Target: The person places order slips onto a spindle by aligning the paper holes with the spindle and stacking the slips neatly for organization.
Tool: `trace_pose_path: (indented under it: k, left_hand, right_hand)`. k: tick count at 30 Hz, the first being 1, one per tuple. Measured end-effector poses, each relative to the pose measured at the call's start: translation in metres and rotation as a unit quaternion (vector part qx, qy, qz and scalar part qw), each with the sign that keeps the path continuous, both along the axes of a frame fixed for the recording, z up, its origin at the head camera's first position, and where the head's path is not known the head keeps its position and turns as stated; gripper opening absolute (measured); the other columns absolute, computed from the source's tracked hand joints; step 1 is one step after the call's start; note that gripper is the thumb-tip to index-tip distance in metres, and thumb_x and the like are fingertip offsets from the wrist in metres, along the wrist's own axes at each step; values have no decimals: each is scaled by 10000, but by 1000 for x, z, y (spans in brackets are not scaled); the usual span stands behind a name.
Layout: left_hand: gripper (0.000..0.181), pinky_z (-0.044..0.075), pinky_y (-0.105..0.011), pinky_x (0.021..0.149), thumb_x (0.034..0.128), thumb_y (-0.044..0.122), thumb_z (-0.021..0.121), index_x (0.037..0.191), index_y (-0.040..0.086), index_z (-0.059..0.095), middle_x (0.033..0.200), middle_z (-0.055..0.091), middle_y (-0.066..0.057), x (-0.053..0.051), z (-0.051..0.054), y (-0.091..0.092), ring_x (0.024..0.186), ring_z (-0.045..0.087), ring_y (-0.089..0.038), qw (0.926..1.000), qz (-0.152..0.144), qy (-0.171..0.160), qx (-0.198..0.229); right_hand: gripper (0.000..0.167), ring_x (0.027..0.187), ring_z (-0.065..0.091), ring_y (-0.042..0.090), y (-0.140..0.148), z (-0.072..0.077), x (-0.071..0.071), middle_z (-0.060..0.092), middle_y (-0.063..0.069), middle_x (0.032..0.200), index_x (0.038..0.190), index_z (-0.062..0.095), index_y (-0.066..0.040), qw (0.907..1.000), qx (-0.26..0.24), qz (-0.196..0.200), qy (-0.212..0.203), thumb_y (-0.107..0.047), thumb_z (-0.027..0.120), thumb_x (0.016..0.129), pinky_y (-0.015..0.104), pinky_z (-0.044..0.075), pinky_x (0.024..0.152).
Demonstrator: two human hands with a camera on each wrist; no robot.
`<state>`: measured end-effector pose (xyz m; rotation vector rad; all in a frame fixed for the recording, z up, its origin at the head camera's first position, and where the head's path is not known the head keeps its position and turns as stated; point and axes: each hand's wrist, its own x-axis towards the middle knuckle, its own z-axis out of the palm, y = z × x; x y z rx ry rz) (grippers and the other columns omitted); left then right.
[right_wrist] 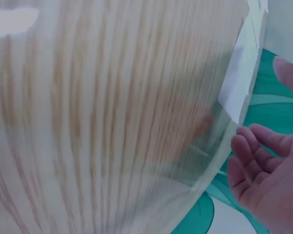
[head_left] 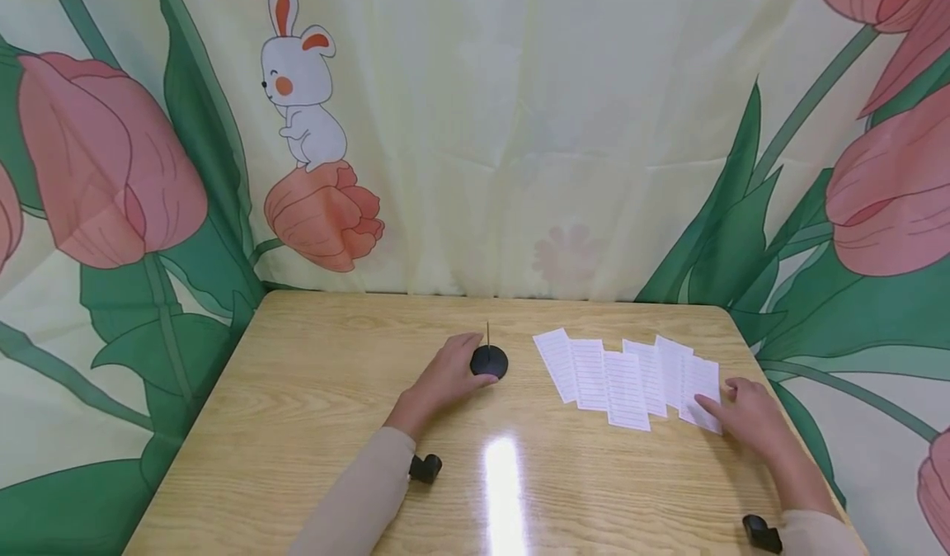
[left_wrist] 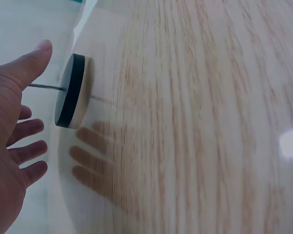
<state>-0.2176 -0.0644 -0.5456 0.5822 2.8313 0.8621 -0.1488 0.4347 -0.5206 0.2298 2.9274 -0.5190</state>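
Note:
A round black disc point(head_left: 499, 366) with a thin upright rod point(head_left: 487, 337) stands near the middle of the table's far part. Around its left side is my left hand point(head_left: 444, 374); in the left wrist view this hand point(left_wrist: 2, 136) has its thumb and fingers spread, with a gap to the disc point(left_wrist: 78, 92). Several white sheets with printed lines point(head_left: 627, 391) lie in an overlapping row to the right. My right hand point(head_left: 757, 420) is at the rightmost sheet point(head_left: 703, 379), index finger extended over its edge; contact cannot be told. The right wrist view shows this hand point(right_wrist: 276, 180) loosely bent, holding nothing.
The wooden table point(head_left: 297, 407) reaches back to a curtain point(head_left: 475, 127) printed with tulips and a rabbit. Small black devices sit by the left wrist point(head_left: 425, 468) and the right wrist point(head_left: 762, 533). A bright reflection lies on the near middle of the tabletop.

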Motion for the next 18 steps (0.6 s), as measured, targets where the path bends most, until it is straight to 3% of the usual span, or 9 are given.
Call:
trace_pose_path:
  k: [4,7,14,18]
  left_hand:
    - [856,394,-507,1172,892,466,798,1553,62,436,1563,470,-153,-4,-1,1,1464,417,-344,10000,23,-33,58]
    - [864,410,-510,1156,873,469,815,1539,52,456,1531,496,-164,-5,-2,2,1438,440,-353,10000,29,42,40]
    - [834,426,-514,1131,842,451,850,1484,34,520,1458,547,-163,-8,-8,4,1380,472,-362,9998,150,102,100]
    - [809,436,-511,1115,829,440,865,1456,35,553,1407,577,-152,-8,-11,7,1353,480,-360,9996,215,163,104]
  right_hand:
    - [843,938,511,432,4,4,-1,532,374,1036,1156,472,248,9995,-123,-91,-260,-544,672,948,562,502,837]
    - [833,914,513,408,4,4,-1,537,376,1036,1141,470,232,9983,-223,-243,-478,-547,682,938,497,495,791]
    - [887,996,519,490,2,-1,3,509,455,1186,1233,454,258,9963,-294,-487,-641,-553,671,946,611,477,919]
    - [901,998,510,493,0,-4,5,499,458,1192,1242,458,260,9956,-336,-619,-615,-552,692,931,616,470,923]
